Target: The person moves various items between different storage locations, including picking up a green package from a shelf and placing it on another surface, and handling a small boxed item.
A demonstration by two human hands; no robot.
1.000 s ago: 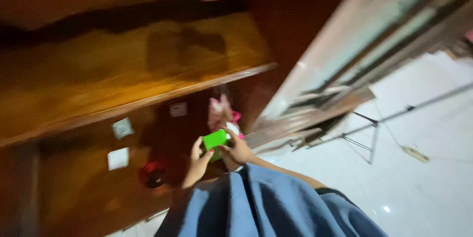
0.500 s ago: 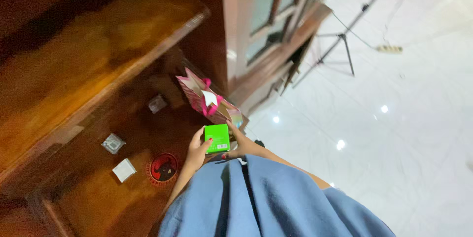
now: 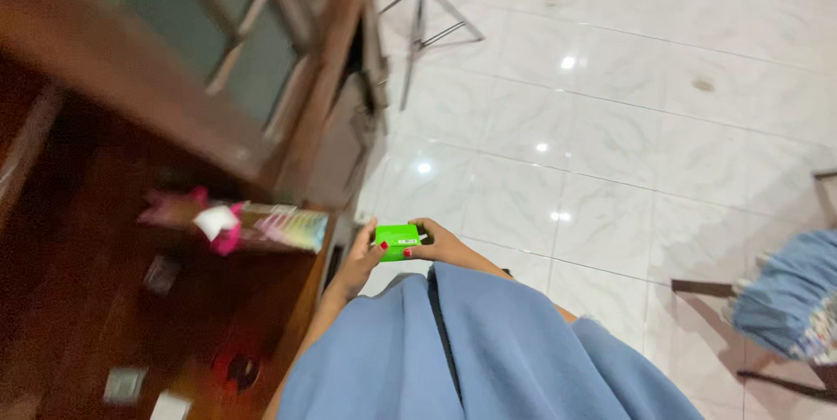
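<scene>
I see both hands meeting on a small green box [image 3: 397,240], held in front of the body just above the blue cloth [image 3: 453,350] that fills the lower middle of the view. My left hand [image 3: 362,261] grips the box's left end, fingers curled up around it, red nails showing. My right hand [image 3: 440,245] clasps the right end, thumb on top and fingers wrapped below. The box lies flat between them, long side across, with a pale label on the face nearest me; the blur hides the rest. It hangs in the air over the white tiled floor [image 3: 628,141], just beside the edge of the dark wooden desk [image 3: 105,298] on the left

On the desk, near the left hand, a pink gift bag [image 3: 244,221] lies tipped on its side with a white tag. Further down the desk sit a red round disc [image 3: 240,368] and two small pale squares [image 3: 144,389], all smeared by motion. Behind the desk stands a wooden cabinet with glass panes [image 3: 218,45]. A tripod [image 3: 427,10] stands on the floor at the top, well apart from the hands. At the right edge, blue fabric [image 3: 789,298] drapes over a wooden chair
</scene>
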